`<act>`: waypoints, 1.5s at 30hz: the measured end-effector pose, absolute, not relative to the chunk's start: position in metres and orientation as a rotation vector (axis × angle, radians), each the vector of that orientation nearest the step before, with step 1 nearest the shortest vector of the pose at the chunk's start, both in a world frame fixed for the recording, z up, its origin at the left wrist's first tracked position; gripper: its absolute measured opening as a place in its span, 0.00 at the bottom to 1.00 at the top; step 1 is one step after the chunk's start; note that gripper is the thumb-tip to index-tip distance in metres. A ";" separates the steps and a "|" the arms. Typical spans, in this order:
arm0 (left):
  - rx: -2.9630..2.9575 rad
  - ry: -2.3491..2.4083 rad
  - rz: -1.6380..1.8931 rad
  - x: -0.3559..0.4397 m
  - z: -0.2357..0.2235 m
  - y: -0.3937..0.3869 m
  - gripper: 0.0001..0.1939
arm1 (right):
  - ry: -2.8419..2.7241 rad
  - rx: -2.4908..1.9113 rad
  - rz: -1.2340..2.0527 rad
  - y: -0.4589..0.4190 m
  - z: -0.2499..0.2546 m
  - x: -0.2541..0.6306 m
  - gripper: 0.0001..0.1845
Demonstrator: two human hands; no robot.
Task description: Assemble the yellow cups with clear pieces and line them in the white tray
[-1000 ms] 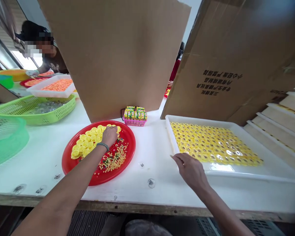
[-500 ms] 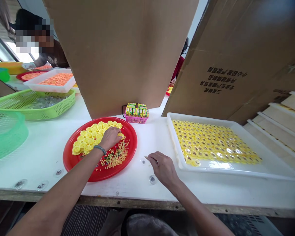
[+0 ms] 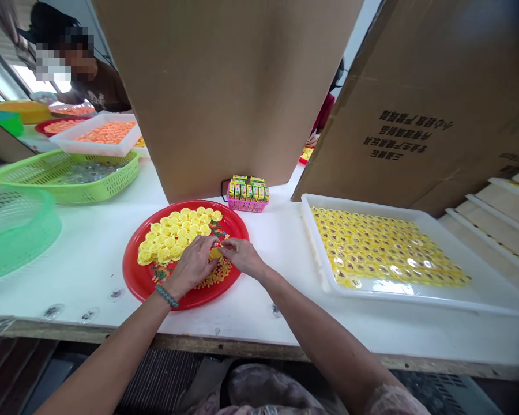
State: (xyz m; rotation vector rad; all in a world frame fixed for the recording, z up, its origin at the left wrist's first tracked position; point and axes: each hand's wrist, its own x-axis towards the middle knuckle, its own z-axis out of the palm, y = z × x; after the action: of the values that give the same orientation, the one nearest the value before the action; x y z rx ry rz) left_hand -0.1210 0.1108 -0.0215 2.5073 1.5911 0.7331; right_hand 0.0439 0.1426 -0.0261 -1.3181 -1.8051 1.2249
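A red round plate (image 3: 138, 275) lies on the white table in front of me, with several yellow round caps (image 3: 173, 230) on its far half and a heap of small yellow beads (image 3: 218, 275) near its right side. My left hand (image 3: 192, 265) and my right hand (image 3: 242, 255) meet over the plate. Both pinch one yellow cap (image 3: 215, 252) between their fingertips, just above the beads. A beaded bracelet (image 3: 166, 295) sits on my left wrist.
A white tray (image 3: 493, 288) filled with rows of yellow caps stands at the right. A small pink basket (image 3: 247, 204) of tiny boxes sits behind the plate. Cardboard boxes (image 3: 225, 86) wall off the back. Green baskets (image 3: 69, 184) stand at the left; another person works far left.
My right hand has left the white tray's edge and crossed left to the red plate. My left hand has drawn back from the cap pile with one cap, and both hands now meet on it.
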 end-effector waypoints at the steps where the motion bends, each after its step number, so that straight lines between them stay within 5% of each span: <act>1: 2.509 1.571 0.802 -0.122 -0.022 0.107 0.19 | -1.743 -1.276 1.355 0.142 -0.027 0.041 0.09; 6: 2.232 1.589 1.084 -0.125 -0.024 0.088 0.24 | -1.357 -1.131 1.712 0.131 -0.027 0.032 0.13; 16: 0.710 1.026 1.272 -0.116 -0.018 0.060 0.25 | -1.252 -1.024 1.737 0.120 -0.020 0.038 0.17; 23: 0.624 1.149 1.247 -0.118 -0.019 0.067 0.20 | -1.694 -1.137 1.345 0.119 -0.027 0.031 0.09; 28: 0.551 1.206 1.278 -0.116 -0.024 0.067 0.17 | -1.686 -1.247 1.362 0.114 -0.035 0.024 0.13; 35: 0.568 1.213 1.385 -0.107 -0.025 0.063 0.18 | -1.989 -1.098 0.832 0.105 -0.025 0.024 0.07; 45: 0.524 1.262 1.509 -0.105 -0.027 0.063 0.18 | -1.769 -1.301 1.046 0.107 -0.027 0.030 0.07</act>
State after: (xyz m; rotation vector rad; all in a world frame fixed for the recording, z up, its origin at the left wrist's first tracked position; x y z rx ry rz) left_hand -0.1048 0.0634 -0.0273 0.5236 1.2618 1.5093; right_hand 0.0303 0.1072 -0.0273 -1.3012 -1.7689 1.0459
